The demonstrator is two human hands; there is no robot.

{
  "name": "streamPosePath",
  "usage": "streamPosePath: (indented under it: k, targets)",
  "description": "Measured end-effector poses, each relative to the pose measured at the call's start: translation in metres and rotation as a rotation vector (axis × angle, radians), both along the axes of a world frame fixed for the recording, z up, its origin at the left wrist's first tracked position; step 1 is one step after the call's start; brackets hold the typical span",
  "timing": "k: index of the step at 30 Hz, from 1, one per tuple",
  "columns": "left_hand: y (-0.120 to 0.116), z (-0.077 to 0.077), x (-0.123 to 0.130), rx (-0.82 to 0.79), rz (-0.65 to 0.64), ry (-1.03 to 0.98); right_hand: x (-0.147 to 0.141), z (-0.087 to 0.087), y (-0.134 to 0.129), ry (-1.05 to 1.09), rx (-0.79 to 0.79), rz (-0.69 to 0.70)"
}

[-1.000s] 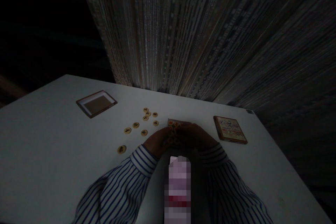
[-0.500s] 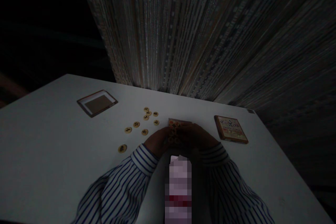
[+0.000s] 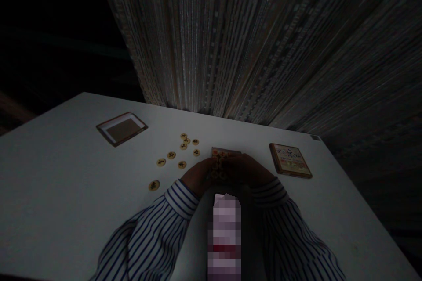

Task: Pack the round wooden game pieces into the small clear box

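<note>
A shallow clear-edged box of round wooden game pieces (image 3: 220,153) lies on the white table between my hands. My left hand (image 3: 199,175) is at the box's left side, its fingertips dark and hard to make out. From the right, my right hand (image 3: 248,170) reaches over the box's right part, with its fingers in shadow over the pieces. Whether either hand grips the box or a piece cannot be seen. Several loose round pieces with dark characters (image 3: 171,155) are scattered left of the box.
An open, shallow box lid or tray (image 3: 144,128) rests at the table's back left. A flat box with a printed cover (image 3: 292,160) lies to the right. A pixelated pink object (image 3: 226,228) is at the front middle. A patterned curtain (image 3: 198,44) hangs behind the table (image 3: 66,175).
Both hands stay nearly where they were over the box, with only slight finger movement. The loose pieces have kept their layout.
</note>
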State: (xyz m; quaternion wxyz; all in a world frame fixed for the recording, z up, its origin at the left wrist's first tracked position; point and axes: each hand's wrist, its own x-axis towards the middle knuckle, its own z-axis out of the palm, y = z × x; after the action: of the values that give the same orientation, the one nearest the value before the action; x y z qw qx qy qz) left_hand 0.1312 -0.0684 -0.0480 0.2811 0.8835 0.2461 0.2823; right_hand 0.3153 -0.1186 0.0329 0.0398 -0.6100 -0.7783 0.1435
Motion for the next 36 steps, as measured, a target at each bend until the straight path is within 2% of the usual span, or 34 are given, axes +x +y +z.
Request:
streamPosePath:
  k: [7, 17, 23, 31, 36]
  targets:
    - [0.0, 0.001, 0.0, 0.014, -0.006, -0.009, 0.002, 0.0, 0.0, 0.034, 0.011, 0.035]
    - [0.001, -0.004, 0.004, 0.036, 0.028, 0.019, 0.005, -0.013, 0.002, 0.131, 0.056, 0.05]
    - [-0.002, 0.005, -0.001, -0.011, 0.007, 0.023, 0.003, -0.008, 0.0, 0.08, 0.052, 0.028]
    - [0.002, -0.002, 0.004, 0.002, 0.012, 0.02, 0.005, 0.002, -0.004, 0.023, 0.048, -0.036]
    - [0.0, 0.005, 0.001, -0.001, -0.016, 0.011, 0.004, 0.005, -0.005, -0.009, 0.011, -0.023]
